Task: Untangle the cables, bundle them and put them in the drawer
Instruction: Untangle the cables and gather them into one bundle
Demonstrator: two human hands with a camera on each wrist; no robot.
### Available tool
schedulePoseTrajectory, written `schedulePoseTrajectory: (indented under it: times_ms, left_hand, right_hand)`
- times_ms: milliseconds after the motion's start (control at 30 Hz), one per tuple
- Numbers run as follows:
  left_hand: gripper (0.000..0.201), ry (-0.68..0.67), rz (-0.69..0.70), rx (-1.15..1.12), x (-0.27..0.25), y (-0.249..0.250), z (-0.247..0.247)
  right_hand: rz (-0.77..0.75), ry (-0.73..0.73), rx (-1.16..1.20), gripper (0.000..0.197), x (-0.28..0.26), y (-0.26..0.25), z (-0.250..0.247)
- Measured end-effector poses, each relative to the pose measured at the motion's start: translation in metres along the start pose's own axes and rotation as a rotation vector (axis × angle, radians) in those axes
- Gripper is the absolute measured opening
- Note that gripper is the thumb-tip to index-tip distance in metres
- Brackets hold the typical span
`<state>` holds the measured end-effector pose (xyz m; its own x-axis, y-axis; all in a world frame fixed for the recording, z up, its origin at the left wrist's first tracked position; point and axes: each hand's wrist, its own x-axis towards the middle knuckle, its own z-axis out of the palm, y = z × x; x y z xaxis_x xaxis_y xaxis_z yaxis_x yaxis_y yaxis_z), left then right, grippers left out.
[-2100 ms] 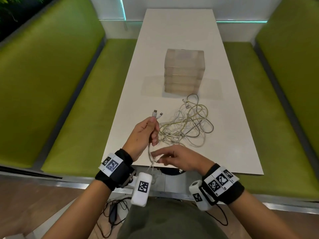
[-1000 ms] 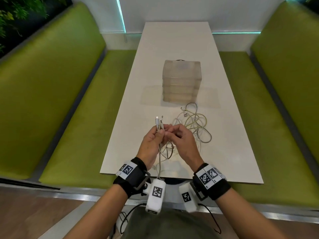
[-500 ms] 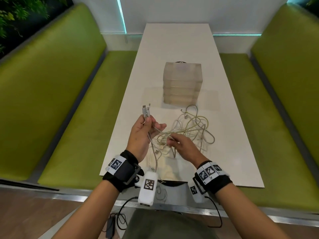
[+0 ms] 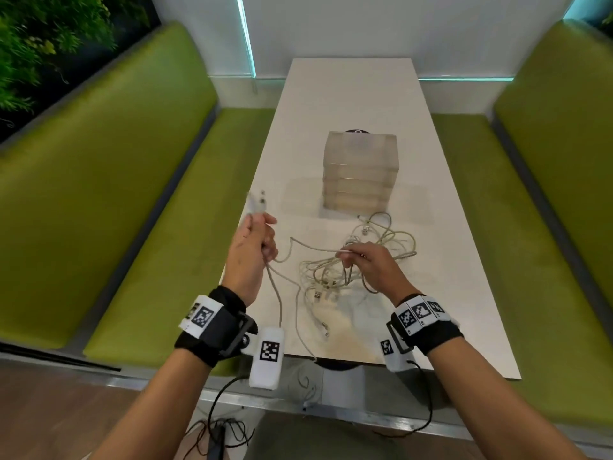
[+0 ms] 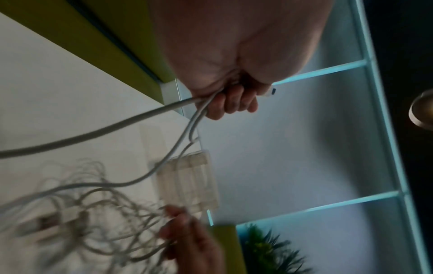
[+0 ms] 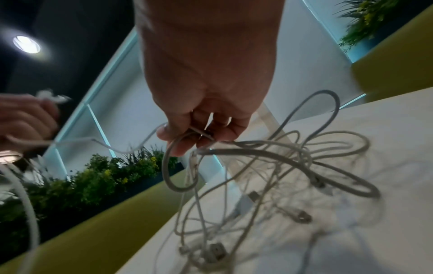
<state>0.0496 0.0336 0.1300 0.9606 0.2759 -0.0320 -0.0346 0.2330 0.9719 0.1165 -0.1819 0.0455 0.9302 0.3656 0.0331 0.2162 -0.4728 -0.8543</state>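
No legible writing; wrist bands (image 4: 203, 316) carry only square coded tags. Left hand (image 4: 252, 250) grips two cable ends (image 4: 258, 204), now raised farther left than 0.5 s ago. Right hand (image 4: 371, 267) pinches strands above the cable tangle (image 4: 381, 247) on the table (image 4: 464, 293). Drawer unit (image 4: 360, 171) stands behind, contents unclear.

A black band (image 4: 212, 330) is worn on the left wrist, a white strip of square black-and-white markers wrapped over it, and a white camera block (image 4: 268, 358) with one such marker is hung from a black bracket beside it. The same is seen on the right: black band (image 4: 431, 330), marker strip, white block (image 4: 393, 355) below. Thin black cables are trailed from both blocks, and both forearms are left bare of sleeves.
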Motion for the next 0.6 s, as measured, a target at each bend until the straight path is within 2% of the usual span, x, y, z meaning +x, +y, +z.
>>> schedulePoseTrajectory:
  times_ms: [100,200,333,400,533,600]
  left_hand:
    - [0.022,-0.131,-0.054,0.324,-0.007,-0.024,0.011]
    - [0.016,-0.195,-0.058,0.432,-0.011,-0.039,0.025]
    - [0.033,-0.147,-0.097,0.384,-0.011,-0.048,0.034]
    - [0.039,-0.094,-0.169,0.294,-0.011,-0.049,0.038]
    - [0.024,-0.122,-0.275,0.162,-0.009,-0.047,0.042]
    - [0.028,-0.109,-0.27,0.169,-0.006,-0.044,0.042]
  right_hand:
    - [0.001,0.02,0.053,0.021,-0.001,-0.016,0.0]
    - [-0.034,0.031,0.096,0.017,-0.004,-0.03,-0.002]
    - [-0.093,0.004,0.089,0.02,-0.012,-0.04,-0.004]
    - [-0.135,-0.025,0.047,0.019,-0.016,-0.044,-0.003]
    - [-0.214,-0.061,-0.087,0.014,-0.015,-0.044,0.002]
    - [-0.215,-0.093,-0.194,0.016,-0.013,-0.04,0.005]
